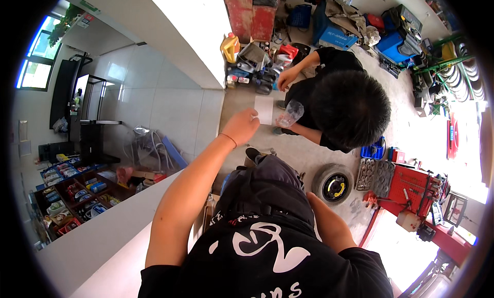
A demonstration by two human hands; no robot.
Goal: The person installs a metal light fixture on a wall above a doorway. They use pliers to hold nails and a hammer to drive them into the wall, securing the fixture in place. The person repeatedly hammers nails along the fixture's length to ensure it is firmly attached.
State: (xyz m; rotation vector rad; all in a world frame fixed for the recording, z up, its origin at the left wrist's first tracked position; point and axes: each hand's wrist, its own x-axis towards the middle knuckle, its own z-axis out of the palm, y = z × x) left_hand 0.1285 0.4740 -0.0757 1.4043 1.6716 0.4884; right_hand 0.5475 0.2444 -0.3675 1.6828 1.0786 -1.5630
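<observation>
Left hand [242,126] pinches white paper [264,111], upper centre.
Right hand hidden, so I cannot tell its state; co-worker's hand [286,124] holds clear plastic [293,112].

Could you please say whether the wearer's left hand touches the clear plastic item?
Apart: in the head view, the white sheet shows between the wearer's left hand and the clear plastic item.

The view comes from a wide fisheye camera worn on the person's head, the left of a side-by-side pair, looking steeply down over the black shirt [329,262], which fills the near lower edge. Beyond it the lens takes in the floor [293,151] and, a little farther out, a co-worker [350,110] seen from above.
</observation>
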